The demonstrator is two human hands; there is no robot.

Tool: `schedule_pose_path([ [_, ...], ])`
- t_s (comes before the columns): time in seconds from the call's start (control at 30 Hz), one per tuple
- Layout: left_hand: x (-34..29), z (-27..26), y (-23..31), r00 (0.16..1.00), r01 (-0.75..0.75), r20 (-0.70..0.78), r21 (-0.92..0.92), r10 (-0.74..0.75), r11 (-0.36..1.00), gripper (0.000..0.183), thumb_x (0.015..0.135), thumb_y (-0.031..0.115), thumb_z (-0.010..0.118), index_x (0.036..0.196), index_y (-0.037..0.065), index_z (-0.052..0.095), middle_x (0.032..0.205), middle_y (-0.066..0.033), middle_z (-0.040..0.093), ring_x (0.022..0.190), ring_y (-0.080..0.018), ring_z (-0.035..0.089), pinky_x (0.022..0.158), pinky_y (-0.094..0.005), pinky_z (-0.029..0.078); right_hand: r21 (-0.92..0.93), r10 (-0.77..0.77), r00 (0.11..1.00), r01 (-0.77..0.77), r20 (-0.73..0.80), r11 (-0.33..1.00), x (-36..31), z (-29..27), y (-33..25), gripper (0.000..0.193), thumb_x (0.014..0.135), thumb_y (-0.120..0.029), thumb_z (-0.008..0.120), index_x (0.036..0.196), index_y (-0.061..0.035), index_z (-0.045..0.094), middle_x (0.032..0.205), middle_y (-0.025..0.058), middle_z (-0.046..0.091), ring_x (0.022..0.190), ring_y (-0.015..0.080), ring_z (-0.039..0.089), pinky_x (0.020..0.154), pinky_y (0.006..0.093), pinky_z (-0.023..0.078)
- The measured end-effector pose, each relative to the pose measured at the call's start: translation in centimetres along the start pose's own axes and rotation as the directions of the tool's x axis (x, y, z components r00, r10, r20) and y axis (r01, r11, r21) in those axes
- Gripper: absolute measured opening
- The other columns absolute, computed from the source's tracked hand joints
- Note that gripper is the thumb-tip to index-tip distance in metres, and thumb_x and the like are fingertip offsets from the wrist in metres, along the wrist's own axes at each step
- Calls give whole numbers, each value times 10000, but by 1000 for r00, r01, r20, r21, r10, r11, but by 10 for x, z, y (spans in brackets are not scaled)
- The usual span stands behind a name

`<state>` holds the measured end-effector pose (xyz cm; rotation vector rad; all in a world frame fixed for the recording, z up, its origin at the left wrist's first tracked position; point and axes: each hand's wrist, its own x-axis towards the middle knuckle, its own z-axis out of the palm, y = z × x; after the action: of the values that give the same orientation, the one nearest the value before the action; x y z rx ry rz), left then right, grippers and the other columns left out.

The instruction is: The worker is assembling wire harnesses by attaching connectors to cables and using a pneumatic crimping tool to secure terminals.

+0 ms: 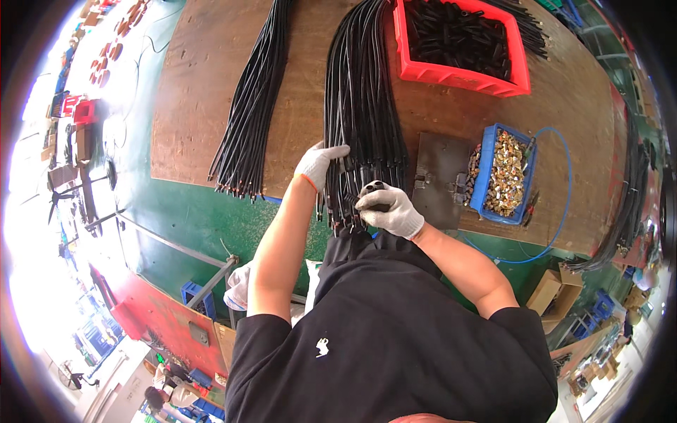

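A thick bundle of long black cables runs down the middle of the table, its near ends hanging over the front edge by my body. My left hand, in a white glove, grips cables at the bundle's left side; its thumb side reaches across them and the other fingers are partly hidden. My right hand, also gloved in white, is closed round a few short black sleeves just above the cable ends. One sleeve's open end shows between its fingers.
A second cable bundle lies to the left. At the back right stands a red bin of black sleeves. A blue bin of small brass-coloured fittings sits right, beside a dark metal plate and blue hose. More cables hang far right.
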<state>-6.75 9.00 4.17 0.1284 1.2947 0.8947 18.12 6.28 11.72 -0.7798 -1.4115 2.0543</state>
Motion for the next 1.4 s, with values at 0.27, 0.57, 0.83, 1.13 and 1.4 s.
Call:
schedule_pose_path([
  [0.27, 5, 11, 33, 979, -118, -138, 204, 148, 972, 228, 949, 188, 803, 1059, 23, 694, 858, -46, 710, 646, -135, 634, 605, -305, 540, -69, 17, 1000, -19, -26, 997, -8, -5, 6, 171, 846, 4, 770, 1015, -19, 784, 985, 68, 716, 907, 161, 673, 843, 311, 552],
  [0.57, -48, -2, 20, 973, 186, 161, -145, -163, 972, 185, 1028, 230, 743, 1042, 68, 657, 824, -9, 647, 642, -82, 581, 553, -219, 490, 222, 226, 904, -152, -363, 963, 10, -19, 21, 246, 922, -2, 787, 1166, -25, 762, 1106, 13, 728, 876, 111, 703, 833, 269, 603],
  [0.83, -60, 25, 3, 998, 27, 59, -106, -21, 994, 170, 945, 155, 816, 1039, 87, 691, 840, -13, 679, 668, -102, 617, 573, -280, 520, -172, 158, 947, -211, -279, 962, 51, 2, 16, 370, 863, -120, 888, 1200, -59, 749, 1109, 36, 757, 1041, 121, 683, 963, 301, 547],
  [1.13, -57, 17, -4, 996, -53, 71, 33, 51, 998, 171, 953, 183, 805, 1027, 96, 678, 833, 10, 655, 661, -90, 585, 587, -256, 495, -117, 538, 811, -571, -229, 812, 63, -11, -2, 328, 977, -341, 802, 1141, -59, 780, 933, -21, 722, 752, 55, 600, 659, 271, 500],
  [1.4, -63, 25, -1, 999, -33, 3, -5, 33, 999, 250, 1030, 337, 727, 1082, 99, 670, 853, -2, 662, 655, -97, 577, 577, -265, 497, -87, 680, 727, -686, -92, 722, 71, -16, -15, 284, 977, -301, 800, 1149, -76, 784, 933, -32, 707, 712, 55, 556, 598, 248, 446],
])
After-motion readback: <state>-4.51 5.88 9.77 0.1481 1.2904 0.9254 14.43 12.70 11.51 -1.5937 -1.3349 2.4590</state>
